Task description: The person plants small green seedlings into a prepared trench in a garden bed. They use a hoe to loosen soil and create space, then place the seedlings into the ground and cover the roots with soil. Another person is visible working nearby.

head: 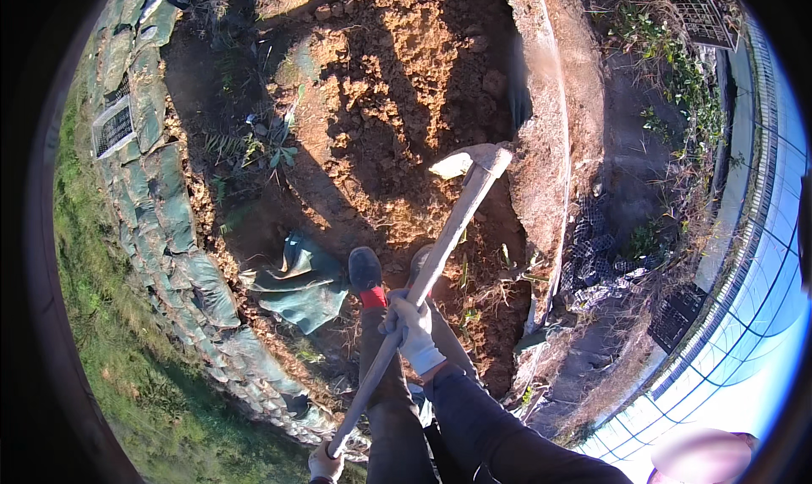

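A hoe with a long wooden handle (453,227) slants across the view, from lower left to upper right. Its metal head (479,157) is above loose brown soil (387,116); whether it touches the ground I cannot tell. My right hand (411,332), in a pale work glove, grips the handle near its middle, over my legs. Around the handle's lower end is my left hand (325,464), also gloved and partly cut off by the view's bottom edge. My dark shoes (365,268) stand on the soil, the right one partly behind the handle.
Green sandbags (171,198) line the left, with a plastic crate (114,127) on them. Crumpled green fabric (304,287) lies beside my left shoe. An earthen edge (552,135) runs along the right. Past it are black netting (587,249), plants, crates and a wire fence (761,243).
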Demonstrator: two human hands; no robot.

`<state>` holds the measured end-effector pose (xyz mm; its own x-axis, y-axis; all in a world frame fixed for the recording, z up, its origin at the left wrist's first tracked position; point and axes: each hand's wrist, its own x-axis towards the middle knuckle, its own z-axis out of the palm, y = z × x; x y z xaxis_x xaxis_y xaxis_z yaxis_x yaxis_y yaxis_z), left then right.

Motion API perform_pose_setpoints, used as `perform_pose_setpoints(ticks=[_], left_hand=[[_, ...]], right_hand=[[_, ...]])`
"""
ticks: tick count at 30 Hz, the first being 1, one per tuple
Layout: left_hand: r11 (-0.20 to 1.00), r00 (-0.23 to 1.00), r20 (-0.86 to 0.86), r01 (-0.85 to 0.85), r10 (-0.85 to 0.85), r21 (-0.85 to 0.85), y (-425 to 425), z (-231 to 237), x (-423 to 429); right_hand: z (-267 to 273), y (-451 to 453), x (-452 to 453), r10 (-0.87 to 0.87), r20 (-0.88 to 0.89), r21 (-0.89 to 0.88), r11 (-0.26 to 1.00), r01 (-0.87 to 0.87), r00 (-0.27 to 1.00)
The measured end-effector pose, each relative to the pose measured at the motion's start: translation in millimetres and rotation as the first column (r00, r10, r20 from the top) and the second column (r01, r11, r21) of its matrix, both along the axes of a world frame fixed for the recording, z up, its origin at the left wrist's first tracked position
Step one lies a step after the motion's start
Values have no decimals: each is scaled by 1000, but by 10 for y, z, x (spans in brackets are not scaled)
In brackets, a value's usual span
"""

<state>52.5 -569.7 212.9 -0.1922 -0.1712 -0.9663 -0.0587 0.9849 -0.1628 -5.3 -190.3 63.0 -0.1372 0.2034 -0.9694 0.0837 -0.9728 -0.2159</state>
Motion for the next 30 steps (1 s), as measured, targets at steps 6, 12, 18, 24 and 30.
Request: perform_pose_setpoints(ticks=[6, 12, 18, 24, 30], left_hand=[[907, 975, -216, 36, 62, 420, 997, -1226, -574], [965, 998, 45, 26, -38, 260, 802, -1256, -551], [1000, 1000, 12, 0, 0, -11, 167, -48, -190], [940, 985, -174, 66, -6, 336, 751, -1111, -437], [964, 988, 130, 42, -78, 262, 894, -1181, -708]], right_hand=[[452, 980, -770, 107, -154, 389, 921, -39, 982], [-842, 945, -512, 46, -57, 307, 951, -26, 997], [31, 20, 67, -8, -127, -31, 1000, 4, 992], [411, 878, -570, 70, -251, 345, 938, 22, 965], [-935, 954, -404, 67, 49, 202, 977, -75, 997]])
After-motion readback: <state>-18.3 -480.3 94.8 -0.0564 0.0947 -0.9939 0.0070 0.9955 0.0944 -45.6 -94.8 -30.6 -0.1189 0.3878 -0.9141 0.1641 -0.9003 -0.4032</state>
